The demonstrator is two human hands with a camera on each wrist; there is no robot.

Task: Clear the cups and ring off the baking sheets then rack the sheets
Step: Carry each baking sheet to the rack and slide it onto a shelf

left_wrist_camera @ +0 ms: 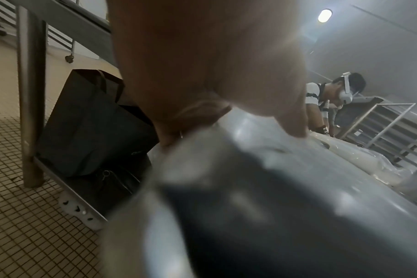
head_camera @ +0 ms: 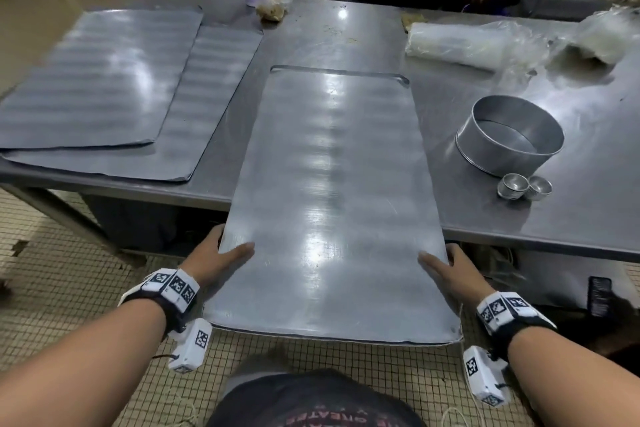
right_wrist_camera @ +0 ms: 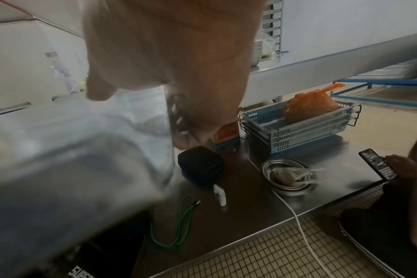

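Steel tabletop (head_camera: 346, 35) over tiled floor (head_camera: 52, 253). Two stacked sheets (head_camera: 104, 80) at its left edge. My left hand (head_camera: 218, 258) and right hand (head_camera: 450, 274) grip one sheet (head_camera: 329, 201) overhanging the near edge. One ring (head_camera: 509, 135) and two cups (head_camera: 524, 186) stand near the right edge.

Bare baking sheet (head_camera: 329, 204) overhanging table edge (head_camera: 519, 232)

White letters "SUPER" are showing, cut off, on a black box (right_wrist_camera: 88, 267) under the desk. Red mirrored print on the wearer's dark shirt (head_camera: 311, 409) is appearing partly as "GREATES"; other marks are staying unreadable.
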